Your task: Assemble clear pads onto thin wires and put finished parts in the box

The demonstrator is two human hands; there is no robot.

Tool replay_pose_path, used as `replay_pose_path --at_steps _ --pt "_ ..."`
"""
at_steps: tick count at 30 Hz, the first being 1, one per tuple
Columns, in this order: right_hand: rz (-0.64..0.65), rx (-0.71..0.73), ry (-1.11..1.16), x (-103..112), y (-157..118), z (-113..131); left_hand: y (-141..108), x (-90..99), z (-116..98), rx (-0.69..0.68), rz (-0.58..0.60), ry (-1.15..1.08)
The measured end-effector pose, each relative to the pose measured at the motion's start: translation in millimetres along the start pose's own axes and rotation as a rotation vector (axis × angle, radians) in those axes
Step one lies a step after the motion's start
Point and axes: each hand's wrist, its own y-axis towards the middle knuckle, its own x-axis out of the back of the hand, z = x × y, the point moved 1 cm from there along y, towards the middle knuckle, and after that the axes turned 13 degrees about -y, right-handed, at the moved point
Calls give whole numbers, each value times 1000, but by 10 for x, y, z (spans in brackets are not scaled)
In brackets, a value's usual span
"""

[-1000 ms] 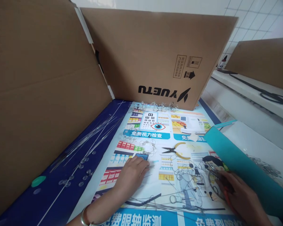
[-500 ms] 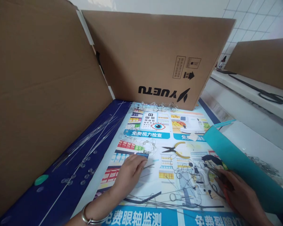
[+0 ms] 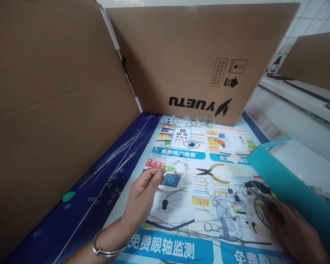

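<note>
My left hand (image 3: 143, 192) is raised over the printed sheet with thumb and forefinger pinched together. Anything between those fingertips is too small to make out. A ring of clear beads on wire (image 3: 181, 167) lies just beyond them. My right hand (image 3: 297, 227), at the right, is wrapped round a pair of pliers (image 3: 269, 203) with a red handle, their metal jaws pointing up and left. Between the hands, loose wires and small wire loops (image 3: 216, 203) are scattered over the print. Yellow-handled pliers (image 3: 213, 173) lie open farther back.
Cardboard panels (image 3: 192, 55) wall the left and back. Long straight wires (image 3: 112, 154) and clear beads (image 3: 110, 183) lie on the dark blue strip, near a green disc (image 3: 68, 196). Beaded wire pieces (image 3: 192, 120) line the back. A teal-edged box (image 3: 280, 176) holding wire pieces stands right.
My left hand has lifted off the print and turned upward, uncovering the blue picture beneath. My right hand keeps hold of the pliers. The whole view has shifted slightly.
</note>
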Motion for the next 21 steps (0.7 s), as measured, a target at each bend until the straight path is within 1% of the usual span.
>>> replay_pose_path --at_steps 4,6,8,9,11,12,14,16,18,20,21 --pt "28 -47 21 56 17 49 -51 -5 -73 23 37 93" --pt "4 -105 77 127 30 94 -93 -29 -57 82 150 192" --pt "-38 -167 144 199 44 130 -141 -75 -16 95 341 292" --pt "-60 -199 182 231 49 138 -169 -105 5 68 439 335" --pt "-49 -221 217 289 55 137 -231 -173 33 -18 626 406" --pt "-20 -209 224 318 53 128 -265 -209 37 -61 711 439" --pt "82 -142 231 382 40 100 -334 -280 26 -120 879 510" --pt "188 -69 243 458 16 59 -395 -342 6 -176 1007 592" --pt "239 -43 251 545 -11 9 -447 -389 5 -244 1087 667" --pt "266 -44 251 629 -34 -41 -493 -415 38 -320 1110 728" --pt "283 -43 248 666 -43 -61 -514 -420 67 -357 1095 754"
